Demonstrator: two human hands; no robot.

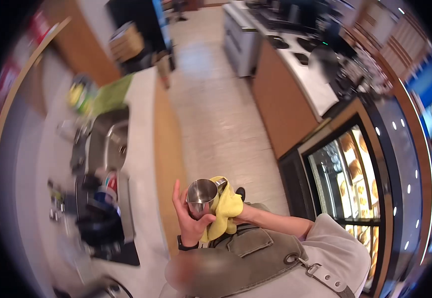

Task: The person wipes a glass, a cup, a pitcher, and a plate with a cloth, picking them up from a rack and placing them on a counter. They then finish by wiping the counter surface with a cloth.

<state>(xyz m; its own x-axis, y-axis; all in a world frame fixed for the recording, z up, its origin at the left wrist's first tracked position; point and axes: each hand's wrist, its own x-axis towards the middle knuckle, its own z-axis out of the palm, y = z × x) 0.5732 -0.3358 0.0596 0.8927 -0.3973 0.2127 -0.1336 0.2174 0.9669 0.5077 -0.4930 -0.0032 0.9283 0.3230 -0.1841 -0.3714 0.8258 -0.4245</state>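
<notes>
A stainless steel milk pitcher (201, 191) is held in front of my body, its open mouth facing up toward me. My left hand (190, 221) wraps round its near left side, thumb and fingers apart on either side of the metal. A yellow cloth (227, 208) drapes against the pitcher's right side, close to its handle. My right hand (241, 213) grips this cloth, and its fingers are mostly hidden in the folds.
To the left, a white counter (142, 149) holds a steel sink (107, 144), a green mat (111, 95) and blurred dark items. A lit glass display case (345, 174) stands on the right. Across the aisle (213, 114), another counter (320, 87) carries equipment.
</notes>
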